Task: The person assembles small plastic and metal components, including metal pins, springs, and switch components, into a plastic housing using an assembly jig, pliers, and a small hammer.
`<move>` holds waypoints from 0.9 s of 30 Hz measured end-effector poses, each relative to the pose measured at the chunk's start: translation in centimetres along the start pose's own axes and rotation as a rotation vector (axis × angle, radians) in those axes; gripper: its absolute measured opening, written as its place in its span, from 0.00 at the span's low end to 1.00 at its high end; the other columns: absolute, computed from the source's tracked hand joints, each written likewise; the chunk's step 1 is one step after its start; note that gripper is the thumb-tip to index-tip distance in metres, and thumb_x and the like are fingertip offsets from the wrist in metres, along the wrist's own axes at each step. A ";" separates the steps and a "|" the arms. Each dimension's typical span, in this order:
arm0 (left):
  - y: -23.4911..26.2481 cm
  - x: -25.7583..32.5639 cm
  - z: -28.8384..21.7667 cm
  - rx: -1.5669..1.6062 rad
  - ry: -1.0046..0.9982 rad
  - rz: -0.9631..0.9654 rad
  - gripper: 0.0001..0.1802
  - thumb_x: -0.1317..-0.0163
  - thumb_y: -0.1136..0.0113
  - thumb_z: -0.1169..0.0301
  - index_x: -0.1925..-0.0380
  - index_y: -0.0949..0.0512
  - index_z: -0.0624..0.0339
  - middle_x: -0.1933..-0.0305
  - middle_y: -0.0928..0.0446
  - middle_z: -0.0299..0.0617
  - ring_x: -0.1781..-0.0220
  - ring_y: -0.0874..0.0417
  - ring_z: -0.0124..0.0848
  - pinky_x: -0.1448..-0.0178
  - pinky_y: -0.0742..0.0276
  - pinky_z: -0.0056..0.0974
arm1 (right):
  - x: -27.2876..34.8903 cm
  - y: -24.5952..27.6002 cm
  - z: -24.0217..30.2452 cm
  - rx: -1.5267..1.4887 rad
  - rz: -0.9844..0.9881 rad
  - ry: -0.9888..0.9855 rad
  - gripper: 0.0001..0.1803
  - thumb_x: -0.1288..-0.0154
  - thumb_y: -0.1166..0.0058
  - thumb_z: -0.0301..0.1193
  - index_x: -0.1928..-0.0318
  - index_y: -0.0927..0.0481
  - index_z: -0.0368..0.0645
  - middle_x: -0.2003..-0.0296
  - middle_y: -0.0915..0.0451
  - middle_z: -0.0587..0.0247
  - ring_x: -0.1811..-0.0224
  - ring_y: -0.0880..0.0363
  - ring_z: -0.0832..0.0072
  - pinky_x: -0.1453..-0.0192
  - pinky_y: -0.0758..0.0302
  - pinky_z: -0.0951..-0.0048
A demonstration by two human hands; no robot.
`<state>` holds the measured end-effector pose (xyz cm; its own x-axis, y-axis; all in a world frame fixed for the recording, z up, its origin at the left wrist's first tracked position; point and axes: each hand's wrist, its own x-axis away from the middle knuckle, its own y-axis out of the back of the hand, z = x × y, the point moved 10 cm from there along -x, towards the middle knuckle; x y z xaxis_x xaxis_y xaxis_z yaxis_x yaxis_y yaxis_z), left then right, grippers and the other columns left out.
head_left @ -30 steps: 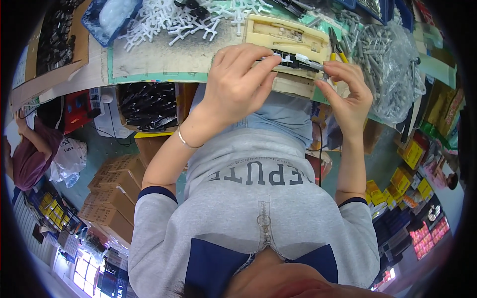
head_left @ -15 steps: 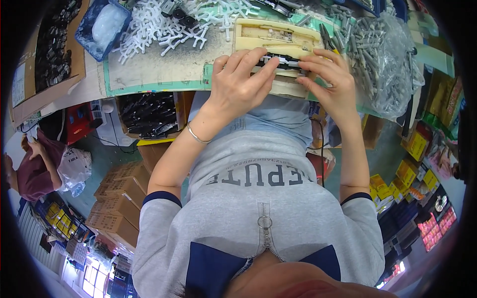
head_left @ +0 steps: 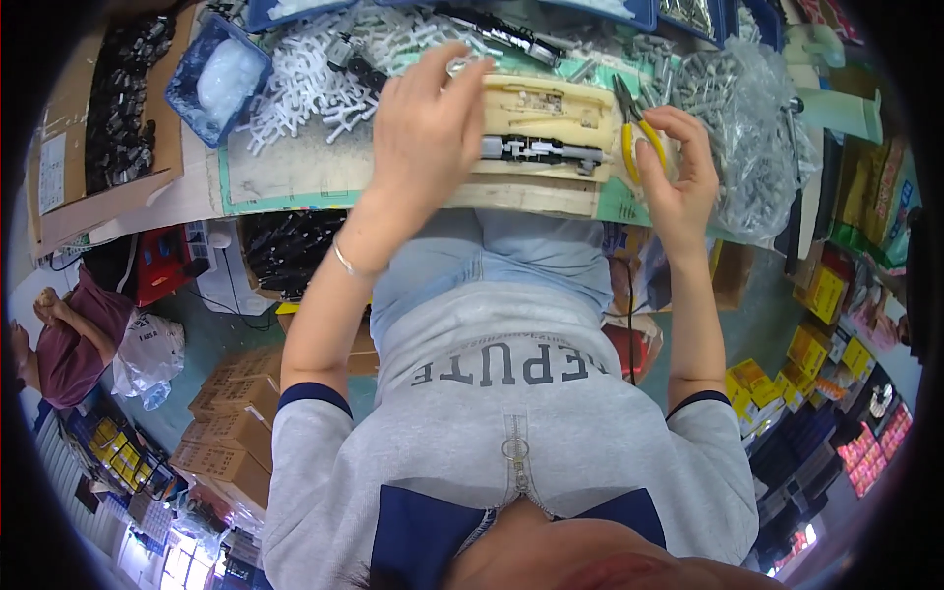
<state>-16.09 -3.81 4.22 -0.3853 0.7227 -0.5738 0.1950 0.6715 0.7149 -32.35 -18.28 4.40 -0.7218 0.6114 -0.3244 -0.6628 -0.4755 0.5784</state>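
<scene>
Worktable (head_left: pixel 295 172) edged green, cartons (head_left: pixel 231 433) on floor (head_left: pixel 231 315), right fingers (head_left: pixel 678 121) parted beside pliers (head_left: pixel 628 149), hold of left fingers (head_left: pixel 433 69) unclear

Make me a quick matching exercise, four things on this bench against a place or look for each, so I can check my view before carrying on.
Things:
1. Pliers
2. Black-and-grey assembly
3. White branched plastic parts
4. Plastic bag

Places and looks:
A. Heaped loose to the right of the blue tray
B. Transparent, with grey parts showing
C. Yellow handles, close by the right hand
D. Lying in the cream fixture

Pairs: 1-C, 2-D, 3-A, 4-B.
</scene>
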 end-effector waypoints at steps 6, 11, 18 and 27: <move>-3.9 -4.1 2.4 -0.298 -0.108 0.306 0.13 0.52 0.46 0.80 0.64 0.21 0.61 0.54 0.24 0.41 0.63 0.21 0.38 0.61 0.24 0.38 | -3.2 -3.3 2.0 0.168 0.165 0.132 0.14 0.43 0.41 0.26 0.55 0.21 0.39 0.53 0.23 0.55 0.48 0.28 0.59 0.42 0.32 0.63; -2.9 -4.1 1.5 -0.306 -0.224 0.315 0.10 0.53 0.46 0.79 0.68 0.23 0.63 0.62 0.25 0.41 0.58 0.24 0.37 0.57 0.28 0.38 | -5.1 -5.5 2.0 0.234 0.262 0.190 0.19 0.41 0.41 0.30 0.49 0.23 0.39 0.47 0.25 0.53 0.43 0.30 0.57 0.39 0.34 0.61; -0.3 -3.9 1.6 -0.140 -0.158 0.353 0.12 0.53 0.44 0.77 0.64 0.23 0.61 0.58 0.22 0.41 0.56 0.24 0.37 0.52 0.30 0.39 | -6.6 -11.5 2.4 0.348 0.475 0.302 0.31 0.36 0.47 0.43 0.39 0.32 0.35 0.37 0.35 0.44 0.36 0.37 0.52 0.33 0.42 0.56; 8.8 -12.1 16.9 -0.075 0.148 -0.003 0.12 0.43 0.41 0.73 0.59 0.21 0.65 0.60 0.20 0.52 0.57 0.18 0.45 0.52 0.24 0.42 | -6.8 -13.9 3.0 0.295 0.591 0.273 0.29 0.33 0.54 0.46 0.44 0.30 0.33 0.42 0.31 0.46 0.37 0.36 0.54 0.32 0.46 0.52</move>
<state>5.55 -3.89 10.67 -0.5159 0.6849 -0.5145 0.1280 0.6555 0.7442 -17.64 -13.97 0.83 -0.9933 0.1055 -0.0473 -0.0912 -0.4638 0.8812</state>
